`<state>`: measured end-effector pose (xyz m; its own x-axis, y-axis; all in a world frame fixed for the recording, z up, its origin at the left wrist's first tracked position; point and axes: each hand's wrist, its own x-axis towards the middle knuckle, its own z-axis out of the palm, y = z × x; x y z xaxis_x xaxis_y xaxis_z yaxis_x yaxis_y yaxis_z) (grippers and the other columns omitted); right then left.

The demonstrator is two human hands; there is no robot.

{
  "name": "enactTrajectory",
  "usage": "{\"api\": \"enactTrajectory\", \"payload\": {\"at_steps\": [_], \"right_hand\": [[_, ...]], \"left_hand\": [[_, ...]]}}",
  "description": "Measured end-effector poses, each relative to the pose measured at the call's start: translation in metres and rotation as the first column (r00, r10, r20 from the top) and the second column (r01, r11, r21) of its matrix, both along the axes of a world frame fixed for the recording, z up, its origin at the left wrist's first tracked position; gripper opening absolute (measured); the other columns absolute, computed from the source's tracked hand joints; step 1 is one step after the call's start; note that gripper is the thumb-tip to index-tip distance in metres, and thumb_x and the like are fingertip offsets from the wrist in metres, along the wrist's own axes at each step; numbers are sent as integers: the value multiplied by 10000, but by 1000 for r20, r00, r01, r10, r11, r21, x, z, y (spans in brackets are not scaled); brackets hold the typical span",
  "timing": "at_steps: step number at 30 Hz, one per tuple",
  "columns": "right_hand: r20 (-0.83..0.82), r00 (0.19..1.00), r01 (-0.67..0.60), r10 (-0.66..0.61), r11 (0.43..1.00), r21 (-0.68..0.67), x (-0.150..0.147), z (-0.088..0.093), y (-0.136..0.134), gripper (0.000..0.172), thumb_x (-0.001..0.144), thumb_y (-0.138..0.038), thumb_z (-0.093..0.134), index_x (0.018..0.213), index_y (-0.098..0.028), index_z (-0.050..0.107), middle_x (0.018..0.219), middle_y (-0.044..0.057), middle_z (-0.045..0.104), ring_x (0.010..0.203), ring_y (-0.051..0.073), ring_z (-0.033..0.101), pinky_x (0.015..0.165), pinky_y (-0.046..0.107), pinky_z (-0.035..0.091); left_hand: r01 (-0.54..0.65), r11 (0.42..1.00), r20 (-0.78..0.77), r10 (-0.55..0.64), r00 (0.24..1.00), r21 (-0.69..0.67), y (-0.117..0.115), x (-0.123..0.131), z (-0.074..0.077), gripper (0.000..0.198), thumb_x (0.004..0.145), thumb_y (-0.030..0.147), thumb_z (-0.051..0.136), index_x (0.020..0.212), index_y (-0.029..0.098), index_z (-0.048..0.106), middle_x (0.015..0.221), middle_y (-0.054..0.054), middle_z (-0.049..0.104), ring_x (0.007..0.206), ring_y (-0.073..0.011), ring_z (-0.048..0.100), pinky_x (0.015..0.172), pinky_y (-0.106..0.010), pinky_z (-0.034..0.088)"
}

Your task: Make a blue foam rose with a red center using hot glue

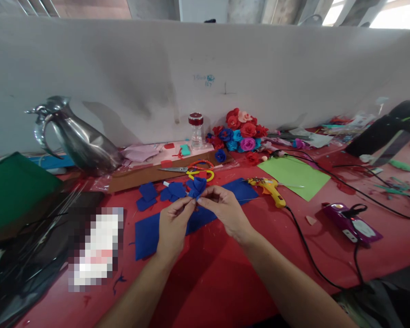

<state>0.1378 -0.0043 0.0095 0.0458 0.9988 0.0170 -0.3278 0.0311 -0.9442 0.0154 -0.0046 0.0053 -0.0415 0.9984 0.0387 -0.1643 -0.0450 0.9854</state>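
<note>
The place appears to be a craft workshop, as it is shown by the wide red-covered worktable (218, 282), on which there are a yellow glue gun (273, 192), metal scissors with yellow and orange handles (188, 171), a flat dark-blue sheet (145, 236) and a bunch of red, blue and pink artificial roses (248, 130).

1. On the desk (222, 287): glue gun (270, 191).
2. Left of the glue gun: held flower (197, 185); farther left, jug (85, 141).
3. Behind it: bouquet (248, 130).
4. Right of it: power strip (357, 228).
</note>
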Motion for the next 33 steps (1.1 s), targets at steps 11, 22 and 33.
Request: {"api": "enactTrajectory", "payload": {"at_steps": [11, 22, 33], "right_hand": [[24, 999, 38, -39, 998, 45, -1, -5, 0, 141, 637, -261, 745, 704, -205, 635, 669, -24, 658, 636, 133, 620, 661, 276, 510], [27, 998, 62, -63, 997, 38, -2, -5, 0, 178, 622, -280, 761, 731, -215, 635, 724, -10, 663, 682, 139, 605, 669, 272, 499], [-7, 997, 81, -81, 997, 2, -3, -6, 0, 166, 602, -250, 759, 717, -204, 648, 690, -20, 635, 649, 121, 567, 631, 254, 454]], "left_hand": [[-22, 986, -259, 64, 964, 164, -2, -2, -1, 137, 736, 260, 641, 750, 195, 761, 776, -33, 729, 718, -170, 640, 714, -293, 522], [-68, 962, -297, 148, 943, 263, -5, -1, 1, 125, 712, 189, 654, 735, 225, 772, 748, -20, 732, 693, -167, 635, 698, -265, 503], [-95, 951, -317, 191, 929, 295, -5, -2, -1, 112, 696, 195, 685, 727, 255, 775, 769, -27, 728, 732, -180, 627, 751, -294, 482]]}}
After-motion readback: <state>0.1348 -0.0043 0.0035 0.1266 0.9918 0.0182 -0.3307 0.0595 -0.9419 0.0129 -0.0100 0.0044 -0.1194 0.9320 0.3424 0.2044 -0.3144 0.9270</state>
